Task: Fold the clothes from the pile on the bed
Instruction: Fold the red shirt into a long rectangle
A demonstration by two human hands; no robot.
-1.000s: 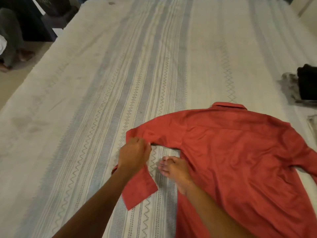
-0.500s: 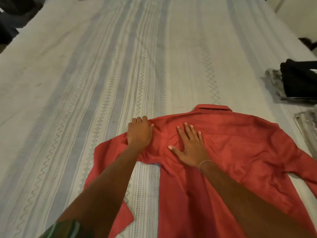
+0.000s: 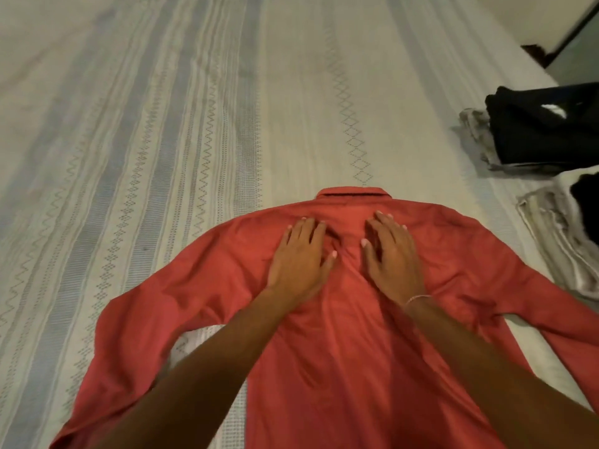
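Observation:
A red long-sleeved shirt (image 3: 350,351) lies back-up on the bed (image 3: 194,108), collar pointing away from me, sleeves spread to both sides. My left hand (image 3: 299,259) presses flat on the upper back just left of the middle, fingers straight. My right hand (image 3: 392,254) presses flat just right of the middle, below the collar, with a thin bracelet on its wrist. The fabric bunches into small creases between the two hands. My forearms cover part of the shirt's body.
At the right edge of the bed lies a dark folded garment (image 3: 544,131) on a grey one. Nearer to me sits a pale striped folded cloth (image 3: 557,241) with a dark item on it. The bed's left and far parts show only the patterned cover.
Both hands have slid rightward along the shirt's upper back, from the left shoulder area to either side of the middle below the collar. The left sleeve now lies spread out.

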